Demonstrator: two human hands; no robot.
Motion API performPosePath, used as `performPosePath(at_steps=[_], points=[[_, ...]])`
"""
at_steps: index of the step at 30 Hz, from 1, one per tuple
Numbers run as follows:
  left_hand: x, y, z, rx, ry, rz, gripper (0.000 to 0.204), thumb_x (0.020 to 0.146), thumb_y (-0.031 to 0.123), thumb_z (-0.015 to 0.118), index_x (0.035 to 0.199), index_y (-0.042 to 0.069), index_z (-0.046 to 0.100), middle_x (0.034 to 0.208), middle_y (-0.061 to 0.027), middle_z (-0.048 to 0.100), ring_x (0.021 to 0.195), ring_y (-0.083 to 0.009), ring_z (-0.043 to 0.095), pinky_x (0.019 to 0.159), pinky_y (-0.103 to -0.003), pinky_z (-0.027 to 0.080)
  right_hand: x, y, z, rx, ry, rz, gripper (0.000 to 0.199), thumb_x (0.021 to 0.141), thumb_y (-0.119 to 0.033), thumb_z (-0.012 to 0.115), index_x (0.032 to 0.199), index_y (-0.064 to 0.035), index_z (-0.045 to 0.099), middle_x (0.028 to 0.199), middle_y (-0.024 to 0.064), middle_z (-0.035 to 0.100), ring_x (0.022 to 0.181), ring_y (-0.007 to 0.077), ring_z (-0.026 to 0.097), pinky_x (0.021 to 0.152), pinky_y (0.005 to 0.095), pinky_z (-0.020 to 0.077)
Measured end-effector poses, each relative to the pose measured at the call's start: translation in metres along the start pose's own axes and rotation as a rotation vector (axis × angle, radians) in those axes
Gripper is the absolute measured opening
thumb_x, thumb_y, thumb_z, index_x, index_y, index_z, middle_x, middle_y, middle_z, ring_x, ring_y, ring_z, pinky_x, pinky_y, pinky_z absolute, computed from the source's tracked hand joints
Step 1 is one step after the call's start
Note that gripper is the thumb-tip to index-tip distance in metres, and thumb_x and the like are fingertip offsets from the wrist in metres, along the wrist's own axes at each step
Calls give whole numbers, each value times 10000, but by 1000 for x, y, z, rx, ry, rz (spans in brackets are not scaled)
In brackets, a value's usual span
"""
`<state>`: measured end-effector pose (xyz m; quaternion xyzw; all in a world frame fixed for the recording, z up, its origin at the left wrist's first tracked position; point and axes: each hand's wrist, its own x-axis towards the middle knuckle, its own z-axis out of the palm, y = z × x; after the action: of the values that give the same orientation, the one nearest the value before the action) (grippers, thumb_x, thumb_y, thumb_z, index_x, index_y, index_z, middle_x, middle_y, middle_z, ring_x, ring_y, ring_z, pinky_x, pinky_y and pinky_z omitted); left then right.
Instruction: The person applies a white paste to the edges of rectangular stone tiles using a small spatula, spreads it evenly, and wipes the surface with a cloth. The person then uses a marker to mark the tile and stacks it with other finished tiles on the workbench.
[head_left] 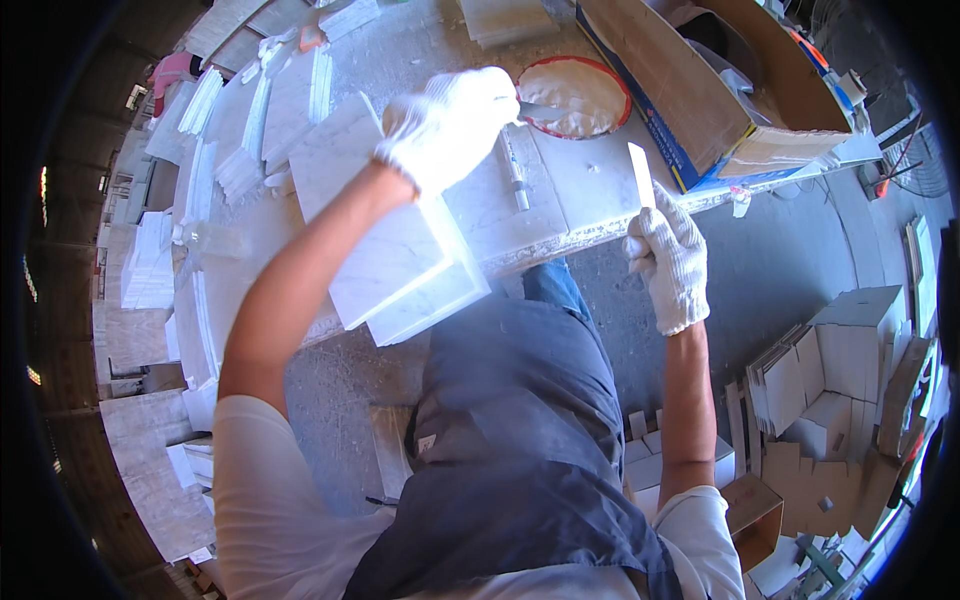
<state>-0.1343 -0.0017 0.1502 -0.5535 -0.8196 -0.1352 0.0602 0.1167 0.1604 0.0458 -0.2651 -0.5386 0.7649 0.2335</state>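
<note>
Head view: where's the white strip (640, 175)?

"Over the front edge of the bench (420, 45), its lower end pinched in the right hand (668, 262). It looks light, stiff, perhaps brittle; that end seems the place to hold."

"And the left hand (450, 125)?"

"Closed around a knife (543, 112), blade at the soft-looking paste (568, 88) in the bowl (628, 95), back from that edge."

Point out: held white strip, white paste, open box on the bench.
White strip (642, 176): head view, middle of its visible length.
White paste (576, 88): head view, middle of its surface.
Open box (672, 95): head view, brown long side wall.
</note>
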Motion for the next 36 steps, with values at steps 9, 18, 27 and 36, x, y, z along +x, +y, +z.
performPosePath(at_steps=[9, 18, 27, 36], points=[[93, -55, 61, 136, -366, -223, 326, 933, 228, 549, 1077, 21, 755, 1125, -210, 729, 987, -426, 720, 846, -501, 575, 47, -32, -3, -341, 168, -59, 359, 965, -249, 719, 1239, -17, 697, 954, 75, 738, 815, 152, 715, 610, 259, 541], [58, -48, 21, -323, -24, -368, 457, 978, 375, 595, 1276, 34, 657, 1024, -168, 732, 892, -253, 686, 807, -359, 543, 97, -41, 29, -805, 117, -219, 268, 980, -201, 655, 1162, -27, 748, 971, 136, 748, 725, 200, 703, 685, 328, 550], [-116, 23, -53, -867, 411, -494, 299, 1023, 169, 637, 1206, -61, 690, 992, -122, 740, 875, -171, 704, 809, -301, 561, 137, -8, 29, -1118, 102, -428, 335, 968, -272, 652, 1174, -29, 751, 1057, 157, 752, 711, 180, 705, 699, 317, 559], [-197, 35, -25, -771, 637, -723, 248, 1019, 111, 596, 1161, -72, 685, 932, -138, 751, 849, -192, 719, 837, -339, 563, 129, -16, 45, -835, 62, -156, 299, 958, -253, 643, 1116, -29, 763, 919, 141, 745, 717, 210, 707, 651, 334, 552]])
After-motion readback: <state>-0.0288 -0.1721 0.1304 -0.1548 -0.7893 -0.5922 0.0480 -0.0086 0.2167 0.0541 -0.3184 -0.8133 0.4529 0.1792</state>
